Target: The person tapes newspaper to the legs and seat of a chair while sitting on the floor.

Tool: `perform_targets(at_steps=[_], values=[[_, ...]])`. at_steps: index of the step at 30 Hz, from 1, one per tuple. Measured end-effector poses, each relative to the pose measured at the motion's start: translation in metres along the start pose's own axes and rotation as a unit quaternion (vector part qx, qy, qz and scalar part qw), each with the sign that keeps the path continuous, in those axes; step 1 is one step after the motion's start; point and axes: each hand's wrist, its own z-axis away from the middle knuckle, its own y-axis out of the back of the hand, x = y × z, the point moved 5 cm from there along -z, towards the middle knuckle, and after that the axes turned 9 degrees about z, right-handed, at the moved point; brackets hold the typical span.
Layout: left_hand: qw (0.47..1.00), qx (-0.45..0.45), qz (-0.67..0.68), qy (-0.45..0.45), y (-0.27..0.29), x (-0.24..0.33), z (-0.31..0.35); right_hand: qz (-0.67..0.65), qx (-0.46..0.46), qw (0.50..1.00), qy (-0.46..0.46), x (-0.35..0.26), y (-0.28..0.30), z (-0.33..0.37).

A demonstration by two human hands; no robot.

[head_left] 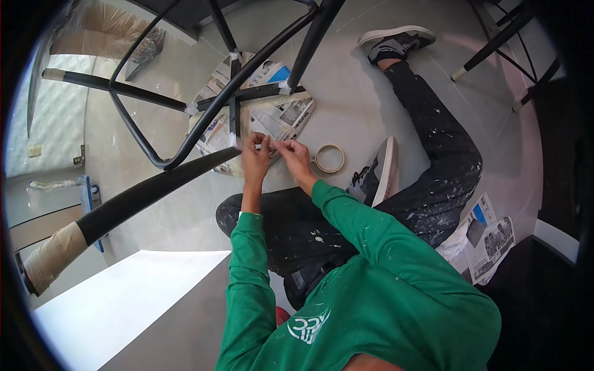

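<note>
A stool stands upside down before me, its black legs (167,193) pointing up and outward. Newspaper (272,120) covers its seat, and pale tape (234,140) wraps where the legs meet the black cross frame (260,93). Over the near edge of the seat, my left hand (256,156) and my right hand (297,159) are close together, fingertips pinched. A small pale strip of masking tape (272,143) shows between them, partly hidden by the fingers. Just right of my right hand, a roll of masking tape (329,158) lies flat on the floor.
A black ring-shaped footrest (162,162) loops above the seat at left. More newspaper (489,238) lies on the floor at right. Dark legs of other furniture (489,55) stand at far right. Plastic-wrapped items (99,34) are at upper left. My shod foot (378,173) rests near the tape roll.
</note>
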Motion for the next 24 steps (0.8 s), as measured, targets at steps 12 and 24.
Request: perform_targets(at_steps=[12, 24], values=[[0.911, 0.063, -0.339, -0.229, -0.016, 0.031, 0.008, 0.117, 0.158, 0.980, -0.011, 0.008, -0.009, -0.006], [0.880, 0.020, -0.387, -0.273, -0.008, 0.002, -0.004, 0.225, 0.228, 0.947, -0.025, 0.024, -0.027, -0.017]])
